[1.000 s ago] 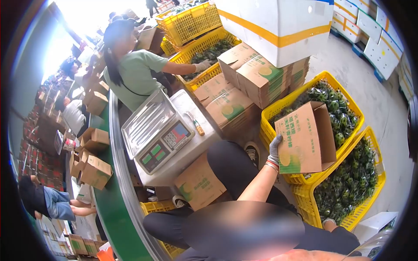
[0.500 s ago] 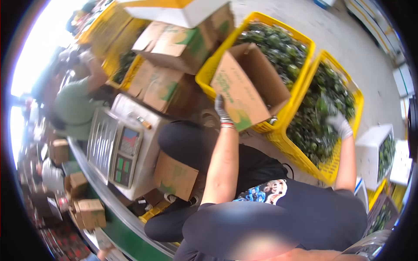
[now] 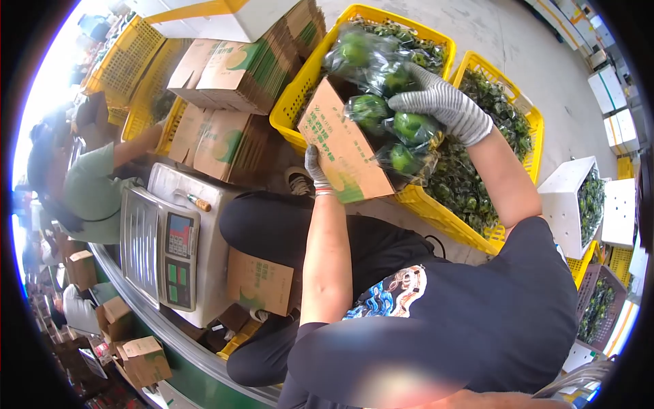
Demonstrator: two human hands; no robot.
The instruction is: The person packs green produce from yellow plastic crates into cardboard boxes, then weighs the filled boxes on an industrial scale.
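Observation:
My left hand (image 3: 316,170), in a grey glove, grips the lower left edge of an open cardboard box (image 3: 340,146). Over the mouth of that box, my right hand (image 3: 446,105), in a striped glove, holds a bunch of green fruit in clear plastic wrap (image 3: 409,127). The fruit partly hides the inside of the box. Behind the box stands a yellow crate (image 3: 289,102) of wrapped green produce, and a second yellow crate (image 3: 538,146) of the same lies beyond my right forearm.
A scale (image 3: 160,245) sits at the left beside stacked flat cartons (image 3: 238,68). A co-worker in a green shirt (image 3: 95,184) is at the far left. White foam boxes (image 3: 569,198) stand at the right. A green conveyor (image 3: 197,375) runs along the lower left.
My right hand has come from the right crate to the box mouth, now with wrapped fruit in it. The view has shifted, and my left hand still holds the box.

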